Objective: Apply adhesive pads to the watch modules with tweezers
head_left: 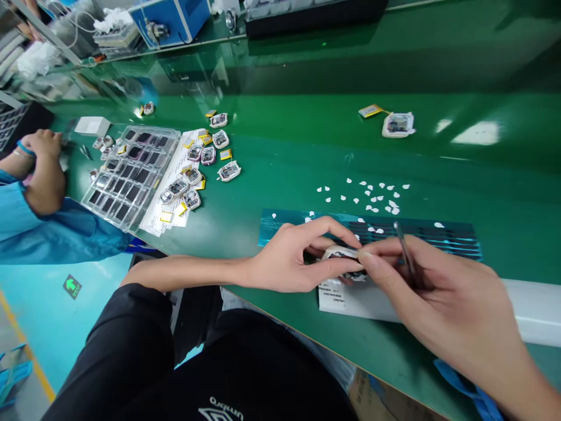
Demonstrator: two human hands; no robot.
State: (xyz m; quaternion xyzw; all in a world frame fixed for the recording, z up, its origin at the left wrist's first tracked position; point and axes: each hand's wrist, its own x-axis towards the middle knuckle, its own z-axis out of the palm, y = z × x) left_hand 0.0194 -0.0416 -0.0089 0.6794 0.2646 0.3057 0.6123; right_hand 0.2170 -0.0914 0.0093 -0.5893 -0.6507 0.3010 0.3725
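Left hand: the left hand (289,257) reaches in from the left, with thumb and fingers pinched shut on a small white-framed module (340,255), held just above the green bench (307,158) near its front edge.
Right hand: the right hand (442,292) meets it from the right. Its fingertips are closed on the same module, and thin tweezers (405,252) are tucked in the grip, slanting up and away.
Module: it sits between the two hands, over a white printed sheet (346,298) and just in front of a shiny blue strip (438,237) of dark stick-on pieces.
Doing it well: judging by the pinch, the module wants holding by its rim only, level and steady on the bench edge, with the tweezer tip kept off its face (a slip could scratch it).
Litter: small white peeled tabs (372,196) lie scattered beyond the strip.
Stock: more like modules (205,158) with yellow tabs sit to the left, beside a clear compartment tray (131,172); one lone module (398,124) lies far right.
Neighbour: another person's hand (44,169), in a blue sleeve, rests at the far left.
Writing: the sheet's print is too small to read; white lettering shows on the black garment (225,409) below, upside-down, and I cannot make it out for sure.
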